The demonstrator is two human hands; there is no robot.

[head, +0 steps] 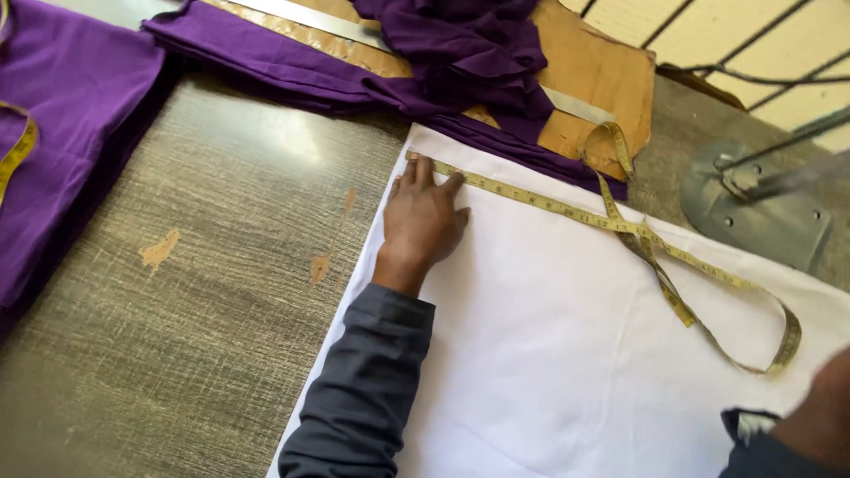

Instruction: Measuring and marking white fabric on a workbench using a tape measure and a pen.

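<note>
Yellow measuring tape (567,209) lies across the upper part of a white cloth (549,354) spread on the grey bench (204,292). Its far end loops back on itself toward the right. The left hand (423,217) rests flat with fingers spread, fingertips pinning the tape's end near the cloth's top corner. The right hand (819,412) is mostly out of frame; its grip cannot be told. Purple fabric (460,53) lies beyond on brown card (593,80).

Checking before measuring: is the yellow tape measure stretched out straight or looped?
Partly both: the tape measure lies straight from the left hand, then crosses itself in a loop on the white cloth.
</note>
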